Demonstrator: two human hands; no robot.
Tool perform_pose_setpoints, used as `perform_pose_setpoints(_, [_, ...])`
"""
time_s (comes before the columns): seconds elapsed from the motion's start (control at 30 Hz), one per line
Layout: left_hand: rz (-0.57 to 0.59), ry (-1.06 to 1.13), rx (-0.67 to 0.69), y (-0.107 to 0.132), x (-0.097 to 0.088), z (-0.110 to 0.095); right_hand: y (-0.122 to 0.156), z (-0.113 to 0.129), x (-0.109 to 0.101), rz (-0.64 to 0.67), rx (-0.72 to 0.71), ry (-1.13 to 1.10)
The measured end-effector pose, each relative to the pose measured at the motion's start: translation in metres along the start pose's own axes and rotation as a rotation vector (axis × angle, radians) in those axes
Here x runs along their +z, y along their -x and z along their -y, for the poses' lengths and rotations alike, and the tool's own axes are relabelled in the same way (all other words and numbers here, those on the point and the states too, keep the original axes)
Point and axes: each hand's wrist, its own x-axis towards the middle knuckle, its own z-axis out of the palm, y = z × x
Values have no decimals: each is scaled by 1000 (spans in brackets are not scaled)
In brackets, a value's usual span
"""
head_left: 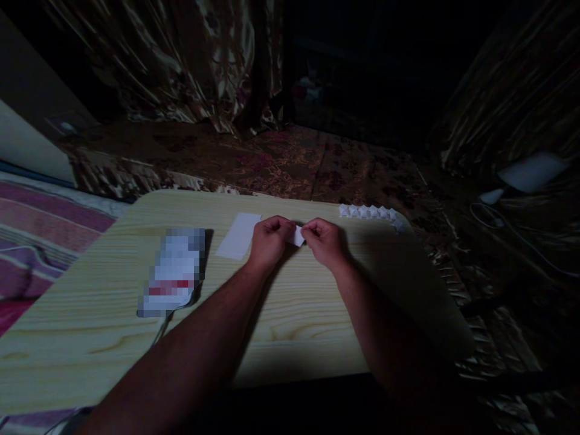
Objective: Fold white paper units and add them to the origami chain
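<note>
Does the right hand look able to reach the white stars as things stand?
Probably yes: nothing visible stands between the right hand and the stars, though it is busy pinching the small paper.

left grip (270,240) — pinched | right grip (324,241) — pinched | forearms (212,314) angled inward

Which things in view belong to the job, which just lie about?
Job:
small white paper, between left hand and right hand
flat white paper, probably
folded white shapes, probably

Lying about, apparently:
pixelated object, detail hidden
striped bedding
white object, far right, too dark to identify
</note>
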Motion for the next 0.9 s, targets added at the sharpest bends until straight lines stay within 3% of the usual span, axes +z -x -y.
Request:
perform_pose_setpoints(0.43, [-2,-85,5,-3,-1,7,-3,-3,1,-14,47,-12])
perform_pose_setpoints(0.9, [17,-9,-1,-2,-1,6,-1,2,1,-13,67,-2])
